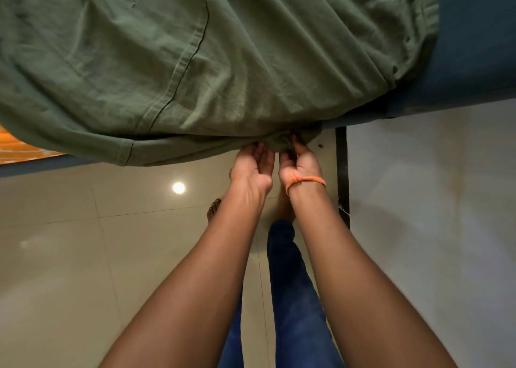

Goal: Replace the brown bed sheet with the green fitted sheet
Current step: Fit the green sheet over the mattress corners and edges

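Two bare arms reach out from the camera, side by side, toward the corner of the bed. Both hands sit close together, almost touching, right at that corner. Left hand (252, 166) has its fingers curled up into the bunched edge of the green sheet (173, 60), and it looks like it holds the cloth. Right hand (300, 162) wears an orange band (305, 182) on the wrist, and its fingers pinch the same bunch of cloth just beside the left one. So both hands are clamped on the sheet, not apart. From the hands, the sheet spreads up and away, mostly over to the left, lying wrinkled on top of the blue mattress (474, 46). A long seam runs across it. To the right of the corner, the mattress is still bare, so the sheet has not reached that side. No brown sheet can be seen. I think the step now is pulling the stretchy corner down and under the mattress corner. Both hands are about the same distance from it, right below the edge. Below the corner are shiny floor tiles (83, 256), a dark bed leg (342, 172), blue jeans and bare feet.
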Motion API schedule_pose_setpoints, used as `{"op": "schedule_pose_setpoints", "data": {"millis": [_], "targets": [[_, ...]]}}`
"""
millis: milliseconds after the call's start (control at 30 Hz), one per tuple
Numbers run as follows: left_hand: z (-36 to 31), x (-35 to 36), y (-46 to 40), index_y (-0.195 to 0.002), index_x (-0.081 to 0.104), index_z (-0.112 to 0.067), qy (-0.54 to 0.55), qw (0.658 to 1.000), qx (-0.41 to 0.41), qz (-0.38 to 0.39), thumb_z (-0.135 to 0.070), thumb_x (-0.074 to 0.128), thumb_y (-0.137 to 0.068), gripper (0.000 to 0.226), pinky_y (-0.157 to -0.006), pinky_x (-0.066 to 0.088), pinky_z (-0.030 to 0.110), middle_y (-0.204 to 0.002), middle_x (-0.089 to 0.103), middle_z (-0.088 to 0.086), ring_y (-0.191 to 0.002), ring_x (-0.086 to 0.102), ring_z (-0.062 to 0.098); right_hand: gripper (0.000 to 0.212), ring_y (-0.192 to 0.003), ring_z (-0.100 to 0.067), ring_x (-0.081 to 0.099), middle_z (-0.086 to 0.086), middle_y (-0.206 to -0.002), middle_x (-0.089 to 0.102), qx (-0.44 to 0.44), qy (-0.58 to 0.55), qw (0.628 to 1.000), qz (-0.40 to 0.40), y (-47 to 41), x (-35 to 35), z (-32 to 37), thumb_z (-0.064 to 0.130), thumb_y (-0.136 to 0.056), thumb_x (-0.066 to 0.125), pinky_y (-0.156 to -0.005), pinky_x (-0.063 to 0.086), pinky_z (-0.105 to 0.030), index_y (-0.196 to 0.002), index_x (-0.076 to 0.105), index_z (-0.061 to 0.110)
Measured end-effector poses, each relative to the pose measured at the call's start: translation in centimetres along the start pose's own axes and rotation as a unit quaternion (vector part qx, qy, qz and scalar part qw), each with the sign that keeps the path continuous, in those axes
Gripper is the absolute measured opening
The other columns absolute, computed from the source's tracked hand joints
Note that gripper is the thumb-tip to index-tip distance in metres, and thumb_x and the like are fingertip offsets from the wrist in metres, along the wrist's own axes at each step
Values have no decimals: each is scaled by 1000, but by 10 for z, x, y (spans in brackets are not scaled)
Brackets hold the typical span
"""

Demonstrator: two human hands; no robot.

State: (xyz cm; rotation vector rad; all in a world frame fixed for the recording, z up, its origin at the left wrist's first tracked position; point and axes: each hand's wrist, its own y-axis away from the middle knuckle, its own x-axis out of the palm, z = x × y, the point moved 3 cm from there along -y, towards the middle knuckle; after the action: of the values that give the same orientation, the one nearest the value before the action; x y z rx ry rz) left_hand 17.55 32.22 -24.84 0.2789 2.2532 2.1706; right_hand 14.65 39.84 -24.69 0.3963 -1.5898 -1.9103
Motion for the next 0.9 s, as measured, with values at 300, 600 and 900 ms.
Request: {"op": "schedule_pose_setpoints", "data": {"millis": [300,600,900], "targets": [[-6,10,7,-91,66,-8,42,998,3,47,-13,49,-95,18,-90,51,36,-91,65,8,-88,60,25,30,-88,-24,62,-9,-94,66,-94,115,988,-28,10,-5,-1,-15,-85,52,-84,56,-44,-90,68,10],[-14,23,-12,-91,65,-5,10,998,-51,33,-9,56,-94,10,-92,52,30,-89,66,12,-90,62,24,11,-81,-20,70,-5,-86,73,-175,105,970,-133,21,7,-6,0,-82,70,-70,61,-34,-86,71,10],[-19,21,-13,-90,66,-7,-6,998,-35,50,-15,49,-94,19,-83,54,37,-84,67,13,-80,62,27,16,-73,-27,63,-11,-78,66,-54,32,996,-63,15,26,-19,1,-87,51,-66,57,-33,-86,66,6]]}}
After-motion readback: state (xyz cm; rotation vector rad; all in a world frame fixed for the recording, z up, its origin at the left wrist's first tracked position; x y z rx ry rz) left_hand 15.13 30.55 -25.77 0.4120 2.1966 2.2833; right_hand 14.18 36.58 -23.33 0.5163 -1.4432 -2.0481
